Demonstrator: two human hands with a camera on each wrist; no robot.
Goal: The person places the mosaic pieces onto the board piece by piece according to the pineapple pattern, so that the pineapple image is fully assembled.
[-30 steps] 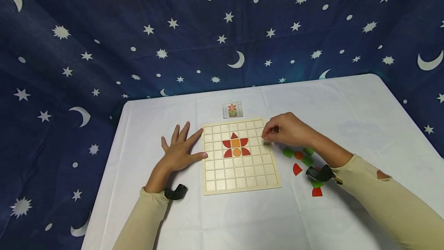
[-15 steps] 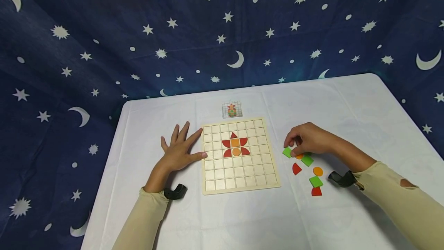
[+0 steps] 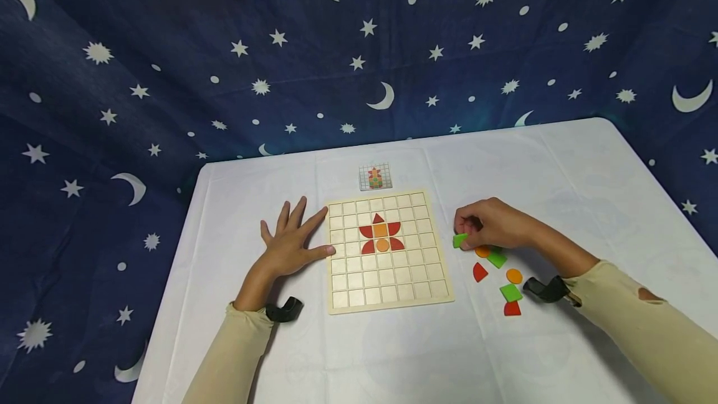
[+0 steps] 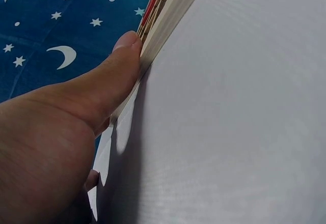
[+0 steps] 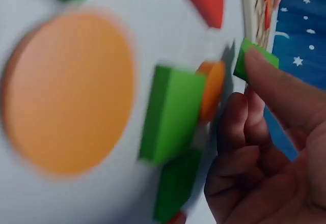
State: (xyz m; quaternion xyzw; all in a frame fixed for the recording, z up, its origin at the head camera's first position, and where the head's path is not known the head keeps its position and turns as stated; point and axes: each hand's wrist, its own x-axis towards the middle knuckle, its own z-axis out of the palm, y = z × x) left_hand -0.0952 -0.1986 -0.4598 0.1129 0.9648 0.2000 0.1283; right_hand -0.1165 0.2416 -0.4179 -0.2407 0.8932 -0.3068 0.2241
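My right hand (image 3: pixel 490 222) pinches a green square tile (image 5: pixel 243 61) between thumb and fingers, right of the wooden grid board (image 3: pixel 392 279). My left hand (image 3: pixel 288 248) lies with its fingers spread beside the board; its thumb (image 4: pixel 119 66) touches the left edge. On the board sits a figure of a red triangle (image 3: pixel 378 219), an orange square (image 3: pixel 380 230), an orange circle (image 3: pixel 382 245) and several red quarter-round tiles (image 3: pixel 395 229). Loose tiles lie below the right hand: an orange disc (image 3: pixel 514 276), a green square (image 3: pixel 511 293) and red quarter-rounds (image 3: pixel 480 272), among others.
Behind the board lies a small pattern card (image 3: pixel 375 177) with a coloured figure on a grid. A white cloth covers the table (image 3: pixel 269 354). A dark blue curtain (image 3: pixel 314 48) with stars and moons hangs behind.
My right hand moved from the board's right edge to the loose tiles, then took hold of a green square tile and lifted it slightly leftward. The left hand stayed still.
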